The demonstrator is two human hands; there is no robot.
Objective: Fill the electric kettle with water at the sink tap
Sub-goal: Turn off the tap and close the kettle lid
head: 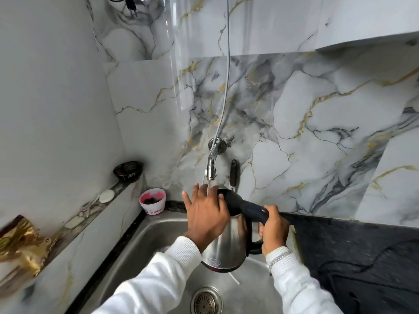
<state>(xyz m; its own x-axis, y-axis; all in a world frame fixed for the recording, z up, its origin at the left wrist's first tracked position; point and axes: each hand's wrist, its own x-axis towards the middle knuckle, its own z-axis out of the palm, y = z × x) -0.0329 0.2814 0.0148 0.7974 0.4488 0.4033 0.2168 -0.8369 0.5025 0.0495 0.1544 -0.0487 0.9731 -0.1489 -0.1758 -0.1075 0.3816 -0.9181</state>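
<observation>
Right hand (273,232) gripping kettle (229,241) handle under running tap (212,164); left hand (207,214) open, fingers spread, holding nothing.

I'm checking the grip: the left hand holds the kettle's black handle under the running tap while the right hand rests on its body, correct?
No, the hands are swapped. In the head view the right hand holds the kettle by its black handle under the running tap; the left hand rests against its body.

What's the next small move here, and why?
Probably hold the kettle steady under the tap and let it fill. Water is running into its open top, the right hand grips the handle, and the left hand rests spread near the rim. The water level inside isn't visible.
</observation>
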